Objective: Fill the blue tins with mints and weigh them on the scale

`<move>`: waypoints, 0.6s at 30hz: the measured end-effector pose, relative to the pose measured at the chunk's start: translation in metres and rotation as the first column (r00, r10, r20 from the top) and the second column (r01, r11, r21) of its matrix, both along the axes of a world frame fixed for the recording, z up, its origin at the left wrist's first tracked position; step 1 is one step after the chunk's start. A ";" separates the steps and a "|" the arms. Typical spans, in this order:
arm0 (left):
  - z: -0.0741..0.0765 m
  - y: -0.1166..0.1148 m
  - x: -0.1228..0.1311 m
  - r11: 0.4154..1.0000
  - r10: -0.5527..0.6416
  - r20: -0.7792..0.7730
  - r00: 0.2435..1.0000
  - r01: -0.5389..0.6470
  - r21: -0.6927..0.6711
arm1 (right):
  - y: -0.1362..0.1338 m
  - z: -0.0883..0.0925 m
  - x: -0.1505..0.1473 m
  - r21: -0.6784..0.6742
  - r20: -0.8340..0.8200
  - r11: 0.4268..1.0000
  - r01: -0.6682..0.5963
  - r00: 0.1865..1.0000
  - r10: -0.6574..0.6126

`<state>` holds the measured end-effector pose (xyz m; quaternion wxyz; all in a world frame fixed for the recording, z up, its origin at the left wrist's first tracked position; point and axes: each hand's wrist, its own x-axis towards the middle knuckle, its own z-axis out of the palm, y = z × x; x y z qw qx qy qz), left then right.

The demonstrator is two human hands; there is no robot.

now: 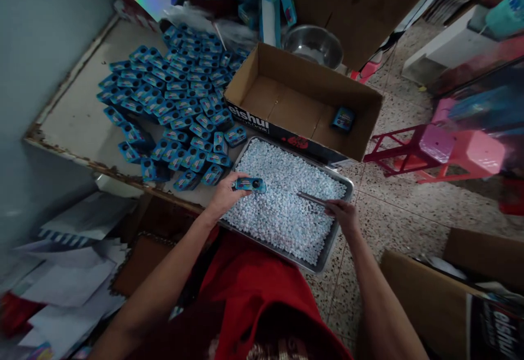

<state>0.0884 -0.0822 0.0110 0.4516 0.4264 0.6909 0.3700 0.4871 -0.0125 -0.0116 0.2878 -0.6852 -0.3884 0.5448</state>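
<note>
1. Speckled floor point(379, 207) is showing on the right, and a worn tabletop point(77, 87) is stretching away on the left.
2. Closest in, a red apron point(254, 289) is hanging just below the near edge of a metal tray point(329, 248), which is holding tons of pale little pellets point(278, 226). Can't tell what's supporting it.
3. Left hand point(226, 195) is pinching a small blue box point(249, 185) between thumb and fingers, over the left part of the tray.
4. Right hand point(344, 215) is gripping a slim metal tool point(314, 199) by its handle, at the tray's right edge.
5. Key bit imo: the tool's tip is pointing left at the box, near but not touching. Can't tell if it's dipping into the pellets. Left hand is obviously the nearer one.
6. That box's long axis is running roughly left to right, kinda lining up with the tool, and its dark round hole is sitting toward the tool end.
7. Farther out, a cardboard carton point(282, 98) is standing past the tray's far edge, with another blue box point(343, 119) lying near its right end. Rows of similar boxes point(176, 98) are crowding the tabletop's right side.
</note>
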 end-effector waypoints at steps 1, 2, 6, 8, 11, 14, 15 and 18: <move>0.001 -0.002 0.001 1.000 0.001 -0.018 1.000 -0.001 -0.018 | -0.004 -0.016 -0.011 -0.010 -0.034 1.000 0.004 0.999 -0.004; 0.003 -0.003 0.001 0.999 -0.003 -0.047 0.999 0.001 -0.035 | -0.008 -0.030 -0.024 -0.022 -0.069 1.000 0.007 0.998 -0.009; 0.011 -0.008 0.000 0.999 -0.034 -0.229 0.973 0.027 -0.034 | -0.016 -0.051 -0.053 -0.059 -0.161 0.998 0.031 0.986 -0.040; 0.014 -0.009 -0.001 0.998 -0.066 -0.325 0.943 0.059 -0.030 | -0.018 -0.040 -0.047 -0.067 -0.187 0.997 0.031 0.981 -0.043; 0.018 -0.004 0.002 0.993 -0.116 -0.437 0.892 0.100 -0.059 | -0.018 -0.009 -0.032 -0.072 -0.239 0.997 -0.021 0.971 0.004; 0.024 0.002 0.013 0.986 -0.164 -0.489 0.857 0.150 -0.069 | -0.010 0.023 -0.034 -0.062 -0.293 0.992 -0.106 0.953 0.084; 0.026 0.003 0.016 0.984 -0.177 -0.499 0.848 0.167 -0.066 | -0.006 0.032 -0.040 -0.049 -0.305 0.989 -0.141 0.945 0.120; 0.032 0.005 0.023 0.980 -0.191 -0.519 0.833 0.192 -0.052 | 0.011 0.061 -0.064 0.030 -0.284 0.962 -0.271 0.920 0.268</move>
